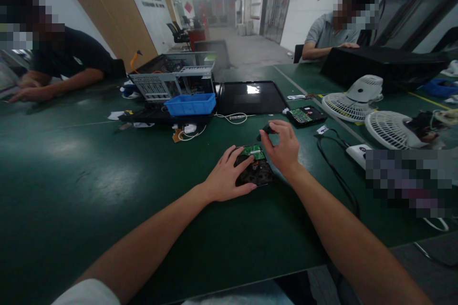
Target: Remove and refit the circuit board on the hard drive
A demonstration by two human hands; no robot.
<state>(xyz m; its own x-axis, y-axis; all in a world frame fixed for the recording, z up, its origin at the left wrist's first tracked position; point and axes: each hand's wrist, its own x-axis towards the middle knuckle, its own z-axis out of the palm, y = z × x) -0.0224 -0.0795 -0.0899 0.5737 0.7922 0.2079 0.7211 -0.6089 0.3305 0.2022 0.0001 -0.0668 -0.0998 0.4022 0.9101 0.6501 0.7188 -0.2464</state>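
A black hard drive [258,171] with a green circuit board lies on the green table [107,190] in front of me. My left hand [229,176] rests flat on the drive's left side, fingers spread over it. My right hand [282,147] hovers at the drive's far right corner, fingers curled around a small dark tool [266,129] whose tip points down at the circuit board.
A second hard drive [306,115] lies further back, beside a black panel [252,97]. An open computer case [175,78] and a blue bin [191,104] stand at the back left. Two white fans [352,100] and cables sit at the right. Two other people lean on the table.
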